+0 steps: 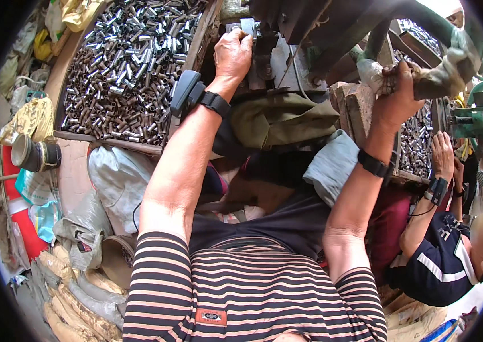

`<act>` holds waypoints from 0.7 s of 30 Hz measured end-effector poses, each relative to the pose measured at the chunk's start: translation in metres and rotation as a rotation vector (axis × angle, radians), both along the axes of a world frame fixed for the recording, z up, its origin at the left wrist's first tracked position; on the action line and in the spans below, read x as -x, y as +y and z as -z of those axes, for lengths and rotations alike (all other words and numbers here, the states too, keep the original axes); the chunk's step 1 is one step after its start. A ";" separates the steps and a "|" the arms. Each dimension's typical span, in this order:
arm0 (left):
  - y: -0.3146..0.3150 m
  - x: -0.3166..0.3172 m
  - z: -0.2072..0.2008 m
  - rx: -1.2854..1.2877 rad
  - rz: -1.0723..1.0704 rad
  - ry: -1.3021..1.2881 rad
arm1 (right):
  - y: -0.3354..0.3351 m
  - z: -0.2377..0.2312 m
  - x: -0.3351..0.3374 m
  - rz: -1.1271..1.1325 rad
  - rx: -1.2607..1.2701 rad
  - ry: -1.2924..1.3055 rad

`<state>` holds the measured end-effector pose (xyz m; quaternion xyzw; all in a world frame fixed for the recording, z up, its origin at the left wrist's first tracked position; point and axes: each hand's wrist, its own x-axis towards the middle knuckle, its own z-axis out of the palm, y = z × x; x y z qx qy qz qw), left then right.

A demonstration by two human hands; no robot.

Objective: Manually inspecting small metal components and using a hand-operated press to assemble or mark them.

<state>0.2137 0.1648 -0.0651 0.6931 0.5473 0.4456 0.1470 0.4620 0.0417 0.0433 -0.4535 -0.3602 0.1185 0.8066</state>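
Note:
My left hand (233, 56) reaches forward to the bed of a press-like machine. Its fingers are closed by a small shiny metal block (248, 26), and whatever they pinch is too hidden to name. My right hand (396, 98) is raised and wrapped round the end of a thick lever (444, 80) bound in worn wrapping. Dark metal parts of the machine (264, 62) stand between the two hands. Left of my left forearm, a wooden tray (107, 141) holds a heap of short metal tubes (133, 68), some shiny and some brown.
An olive cloth (284, 119) lies below the machine, with a pale blue cloth (333, 165) by my right forearm. At the right a co-worker (432, 251) sits beside another tube heap (415, 142) and a green machine (478, 121). Sacks (82, 228) crowd the left.

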 end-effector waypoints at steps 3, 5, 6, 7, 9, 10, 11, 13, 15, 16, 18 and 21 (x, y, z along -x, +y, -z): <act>0.012 0.015 0.004 0.098 0.034 -0.055 | -0.014 -0.032 -0.002 -0.089 0.155 -0.118; 0.012 0.028 0.003 0.239 0.063 -0.183 | -0.015 -0.044 -0.002 -0.168 0.070 -0.015; -0.001 0.027 -0.013 0.357 0.084 -0.246 | -0.015 -0.046 -0.004 -0.161 0.074 -0.011; -0.007 0.025 -0.013 0.340 0.109 -0.215 | -0.016 -0.046 -0.007 -0.171 0.073 -0.004; -0.007 0.019 -0.009 0.242 0.125 -0.137 | -0.016 -0.046 -0.015 -0.157 0.066 -0.043; -0.004 0.015 -0.007 0.221 0.129 -0.069 | -0.014 -0.043 -0.016 -0.153 0.065 -0.044; -0.006 0.015 -0.007 0.152 0.114 0.036 | -0.011 -0.034 -0.014 -0.129 0.061 -0.030; -0.012 0.016 -0.007 0.116 0.068 0.206 | -0.006 -0.015 -0.005 -0.087 0.041 -0.003; -0.008 0.016 -0.007 0.135 0.050 0.228 | 0.002 0.003 0.001 -0.051 0.008 -0.018; -0.007 0.016 -0.008 0.153 0.030 0.248 | 0.004 0.008 0.001 -0.016 -0.028 -0.035; -0.013 0.018 -0.026 0.199 -0.009 0.292 | -0.003 0.002 -0.005 0.020 0.075 -0.141; -0.005 0.041 -0.035 0.052 0.047 0.227 | -0.003 0.004 -0.009 -0.016 0.093 -0.181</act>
